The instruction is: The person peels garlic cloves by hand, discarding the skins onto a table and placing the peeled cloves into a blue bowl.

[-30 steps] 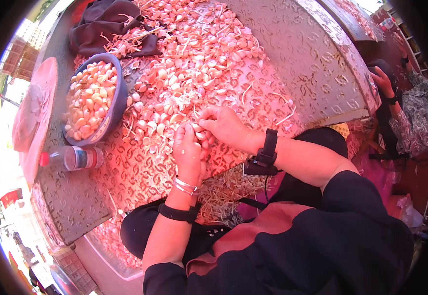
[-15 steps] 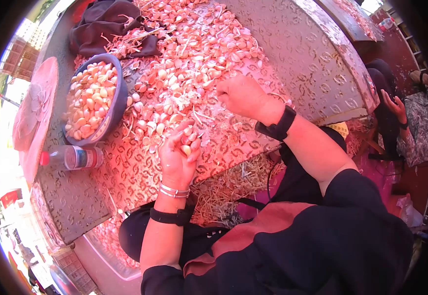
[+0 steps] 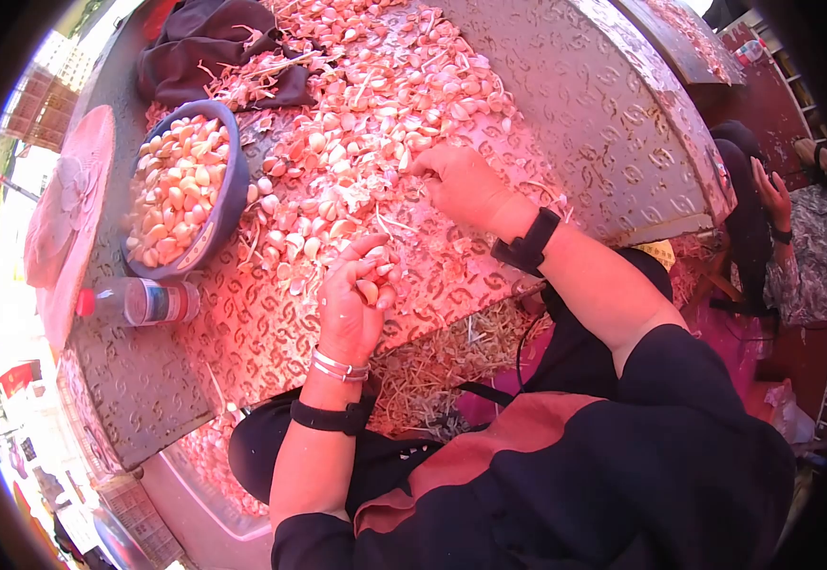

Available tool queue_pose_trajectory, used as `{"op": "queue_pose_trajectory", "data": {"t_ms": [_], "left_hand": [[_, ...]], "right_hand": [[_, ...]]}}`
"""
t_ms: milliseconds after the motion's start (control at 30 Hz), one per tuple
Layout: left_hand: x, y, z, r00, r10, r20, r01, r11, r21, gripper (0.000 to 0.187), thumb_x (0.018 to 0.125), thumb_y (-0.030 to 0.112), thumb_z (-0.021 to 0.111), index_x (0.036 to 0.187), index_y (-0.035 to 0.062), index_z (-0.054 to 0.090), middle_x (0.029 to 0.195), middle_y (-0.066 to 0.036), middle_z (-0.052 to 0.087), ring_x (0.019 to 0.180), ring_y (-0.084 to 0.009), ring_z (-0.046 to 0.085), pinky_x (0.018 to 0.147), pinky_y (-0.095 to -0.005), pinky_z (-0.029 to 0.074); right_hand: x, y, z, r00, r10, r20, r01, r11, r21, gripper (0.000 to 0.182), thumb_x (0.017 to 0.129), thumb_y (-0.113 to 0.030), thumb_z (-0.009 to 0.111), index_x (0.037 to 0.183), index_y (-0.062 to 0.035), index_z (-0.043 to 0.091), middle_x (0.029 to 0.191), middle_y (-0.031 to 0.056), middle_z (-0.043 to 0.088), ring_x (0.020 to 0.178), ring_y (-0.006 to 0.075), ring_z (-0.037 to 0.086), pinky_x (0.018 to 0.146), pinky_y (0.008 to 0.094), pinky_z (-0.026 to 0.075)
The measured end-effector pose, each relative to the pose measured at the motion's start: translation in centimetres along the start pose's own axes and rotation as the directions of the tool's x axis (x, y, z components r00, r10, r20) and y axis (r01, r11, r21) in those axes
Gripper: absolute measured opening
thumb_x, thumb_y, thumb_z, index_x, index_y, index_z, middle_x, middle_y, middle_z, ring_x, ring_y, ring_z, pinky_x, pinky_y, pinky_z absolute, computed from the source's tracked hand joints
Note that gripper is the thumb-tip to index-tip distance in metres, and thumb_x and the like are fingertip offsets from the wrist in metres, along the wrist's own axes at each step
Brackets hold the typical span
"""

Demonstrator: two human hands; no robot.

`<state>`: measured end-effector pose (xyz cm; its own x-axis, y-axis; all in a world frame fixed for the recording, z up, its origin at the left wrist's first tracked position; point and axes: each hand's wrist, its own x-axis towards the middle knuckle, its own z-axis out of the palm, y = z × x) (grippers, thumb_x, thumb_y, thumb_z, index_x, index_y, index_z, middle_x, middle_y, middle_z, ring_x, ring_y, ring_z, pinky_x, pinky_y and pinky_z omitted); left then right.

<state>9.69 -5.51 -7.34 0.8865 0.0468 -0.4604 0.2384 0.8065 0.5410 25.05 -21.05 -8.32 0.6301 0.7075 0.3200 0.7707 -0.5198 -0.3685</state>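
Observation:
Garlic cloves (image 3: 413, 90) lie in a long heap of cloves and loose skins down the patterned metal table (image 3: 575, 123). My left hand (image 3: 349, 309), palm up with fingers curled, holds a few garlic cloves (image 3: 368, 291) near the table's front edge. At the heap's near right side is my right hand (image 3: 470, 188), its thumb and fingers pinched together; what sits between the tips is too small to make out. Left of the heap, a blue bowl (image 3: 233, 195) is filled with peeled cloves (image 3: 178, 195).
A plastic bottle (image 3: 159, 302) lies beside the bowl, and a pink hat (image 3: 71, 204) hangs at the table's left edge. Dark cloth (image 3: 195, 52) rests at the back. Stalk scraps (image 3: 451, 366) cover the ground below. Another person's hand (image 3: 772, 195) shows at right.
My right hand has shifted slightly left and its fingertips now reach forward to the heap's edge. The left hand's fingers have moved a little, still around garlic cloves.

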Motion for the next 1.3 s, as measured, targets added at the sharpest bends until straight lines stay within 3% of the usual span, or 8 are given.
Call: {"op": "queue_pose_trajectory", "data": {"t_ms": [67, 167, 633, 967, 1033, 1100, 1167, 1300], "left_hand": [[0.2, -0.2, 0.0, 0.999, 0.015, -0.04, -0.014, 1.0, 0.024, 0.032, 0.078, 0.004, 0.047, 0.108, -0.0057, 0.051, 0.08, -0.009, 0.053, 0.068, -0.0166, 0.051, 0.042, -0.0177, 0.035], [0.3, -0.3, 0.2, 0.996, 0.009, -0.093, -0.002, 0.998, 0.07, 0.031, 0.078, 0.004, 0.046, 0.107, -0.0054, 0.051, 0.081, -0.01, 0.053, 0.068, -0.0167, 0.052, 0.043, -0.0176, 0.035], [-2.3, 0.7, 0.5, 0.999, 0.002, -0.053, -0.001, 1.0, 0.023, 0.015, 0.087, 0.01, 0.047, 0.1, 0.0047, 0.051, 0.081, -0.003, 0.056, 0.07, -0.0141, 0.057, 0.043, -0.0179, 0.034], [-3.4, 1.1, 0.6, 0.997, 0.003, -0.078, -0.007, 0.999, -0.048, 0.011, 0.085, 0.008, 0.051, 0.094, 0.0033, 0.054, 0.08, -0.006, 0.058, 0.065, -0.0129, 0.057, 0.041, -0.0181, 0.034], [-3.9, 1.4, 0.6, 0.999, -0.005, -0.043, -0.003, 0.985, -0.172, 0.012, 0.085, 0.008, 0.051, 0.095, 0.0017, 0.053, 0.083, -0.007, 0.057, 0.067, -0.0126, 0.056, 0.042, -0.0178, 0.035], [-3.7, 1.0, 0.1, 0.986, 0.135, -0.093, -0.107, 0.959, 0.262, 0.018, 0.084, 0.007, 0.051, 0.101, 0.001, 0.054, 0.086, -0.008, 0.055, 0.064, -0.0127, 0.051, 0.041, -0.0167, 0.034], [-4.2, 1.8, 1.0, 0.996, -0.08, -0.045, 0.073, 0.985, -0.156, 0.017, 0.085, 0.008, 0.051, 0.101, 0.0014, 0.054, 0.083, -0.008, 0.053, 0.065, -0.0134, 0.05, 0.04, -0.0163, 0.032], [-4.3, 1.2, 1.5, 0.988, -0.153, -0.03, 0.147, 0.978, -0.146, 0.015, 0.089, 0.018, 0.047, 0.093, 0.0032, 0.05, 0.079, -0.008, 0.048, 0.061, -0.0134, 0.046, 0.038, -0.0161, 0.033]], "right_hand": [[1.1, -0.4, -0.6, 0.827, 0.305, 0.473, -0.563, 0.428, 0.707, 0.023, 0.076, -0.001, 0.06, 0.099, -0.0006, 0.059, 0.087, 0.0061, 0.06, 0.076, 0.0154, 0.06, 0.069, 0.0293, 0.05], [0.9, -2.2, -1.7, 0.806, 0.209, 0.554, -0.547, -0.094, 0.832, 0.023, 0.081, -0.003, 0.059, 0.104, -0.0009, 0.059, 0.09, 0.0035, 0.059, 0.077, 0.0082, 0.058, 0.069, 0.0242, 0.049], [-0.2, -6.9, -2.6, 0.721, -0.028, 0.692, -0.641, -0.407, 0.651, 0.025, 0.081, 0.001, 0.055, 0.106, 0.0022, 0.058, 0.095, 0.0101, 0.062, 0.082, 0.0156, 0.061, 0.078, 0.0292, 0.051], [-0.1, -7.5, -3.6, 0.787, -0.045, 0.615, -0.593, -0.327, 0.736, 0.018, 0.081, 0.001, 0.059, 0.098, 0.0007, 0.061, 0.097, 0.008, 0.063, 0.088, 0.0165, 0.062, 0.079, 0.0292, 0.051], [-0.3, -9.9, -6.8, 0.835, -0.283, 0.473, -0.548, -0.337, 0.765, 0.015, 0.082, 0.001, 0.058, 0.097, 0.0012, 0.061, 0.094, 0.0109, 0.062, 0.09, 0.0176, 0.061, 0.08, 0.0318, 0.05], [-0.7, -13.3, -11.1, 0.85, -0.451, 0.273, -0.484, -0.459, 0.746, 0.013, 0.077, 0.005, 0.062, 0.09, 0.0023, 0.062, 0.091, 0.0147, 0.061, 0.085, 0.0212, 0.061, 0.075, 0.0325, 0.051], [-1.1, -15.0, -14.3, 0.751, -0.645, 0.14, -0.482, -0.391, 0.784, 0.013, 0.073, 0.009, 0.064, 0.084, 0.0027, 0.063, 0.089, 0.0174, 0.061, 0.081, 0.0248, 0.062, 0.071, 0.0332, 0.051], [-3.7, -18.0, -14.6, 0.868, -0.473, -0.152, -0.258, -0.69, 0.676, 0.003, 0.082, 0.0, 0.062, 0.083, 0.0026, 0.063, 0.085, 0.015, 0.062, 0.074, 0.0247, 0.06, 0.064, 0.03, 0.048]]}}
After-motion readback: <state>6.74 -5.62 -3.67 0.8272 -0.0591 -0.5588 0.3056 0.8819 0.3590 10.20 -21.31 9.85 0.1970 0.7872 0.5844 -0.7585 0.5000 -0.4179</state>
